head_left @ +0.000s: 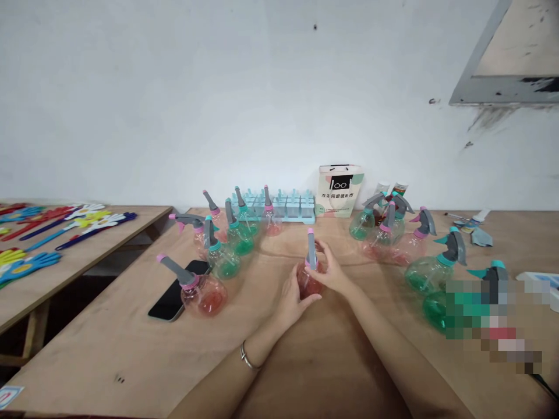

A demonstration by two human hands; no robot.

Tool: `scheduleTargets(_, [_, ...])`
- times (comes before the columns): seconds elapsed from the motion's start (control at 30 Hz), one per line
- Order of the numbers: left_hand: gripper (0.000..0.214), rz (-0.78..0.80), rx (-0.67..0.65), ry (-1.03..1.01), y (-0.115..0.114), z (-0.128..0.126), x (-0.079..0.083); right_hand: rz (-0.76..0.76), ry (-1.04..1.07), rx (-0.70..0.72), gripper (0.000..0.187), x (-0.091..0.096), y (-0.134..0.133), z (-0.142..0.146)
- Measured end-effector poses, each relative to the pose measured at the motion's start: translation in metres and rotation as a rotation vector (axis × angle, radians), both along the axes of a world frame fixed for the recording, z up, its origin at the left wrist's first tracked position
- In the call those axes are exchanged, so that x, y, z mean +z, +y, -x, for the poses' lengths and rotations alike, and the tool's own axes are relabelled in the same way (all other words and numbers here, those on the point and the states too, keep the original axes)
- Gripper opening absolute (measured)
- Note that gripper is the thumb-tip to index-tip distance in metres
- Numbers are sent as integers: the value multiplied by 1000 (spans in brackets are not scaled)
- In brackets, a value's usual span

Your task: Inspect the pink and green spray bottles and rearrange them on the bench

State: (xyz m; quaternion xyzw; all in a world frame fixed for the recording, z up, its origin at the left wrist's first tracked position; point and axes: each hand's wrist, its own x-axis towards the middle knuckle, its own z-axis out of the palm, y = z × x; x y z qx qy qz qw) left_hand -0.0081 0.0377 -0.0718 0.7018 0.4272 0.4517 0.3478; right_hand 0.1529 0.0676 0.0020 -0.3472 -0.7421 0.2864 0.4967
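Observation:
A pink spray bottle [309,284] with a grey and pink trigger head stands upright at the middle of the table, between my two hands. My left hand [292,295] is wrapped round the lower left of its body. On the other side, my right hand [328,269] grips the bottle near its pink collar and trigger head. To the left stand more spray bottles, among them a pink one [204,295] and a green one [223,261]. Several pink and green bottles, such as a green one [430,273], are grouped at the right.
A black phone [168,299] lies at the left. At the back are a light-blue ice-pop mould [301,209] and a paper bag [340,192]. A grey cloth [481,237] lies at the back right. Colourful glove-shaped items [30,266] cover a separate table at the left.

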Motion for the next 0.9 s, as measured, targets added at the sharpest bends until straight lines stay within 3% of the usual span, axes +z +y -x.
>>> scheduleTargets(0.17, [95,-83,-187,176,0,17,5,86,81,-115,46,-6,9,-5])
scheduleTargets(0.23, [83,-66,-195,160,6,23,6,177,116,-102,43,-6,12,-10])
scheduleTargets(0.3, [64,-65,-84,79,18,29,7,294,170,-26,44,-3,13,-14])
scheduleTargets(0.4, [53,-110,232,-37,54,38,13,462,310,209,45,5,10,-17])
scheduleTargets(0.43, [54,-125,330,-51,70,41,17,515,362,304,45,9,8,-16])
scheduleTargets(0.57, [76,-152,504,-71,138,55,35,662,521,543,45,16,-1,-11])
scheduleTargets(0.73, [98,-124,559,-60,194,61,42,596,603,526,40,11,-3,-2])
scheduleTargets(0.9, [106,-122,563,-91,213,58,32,576,627,608,38,13,-5,1])
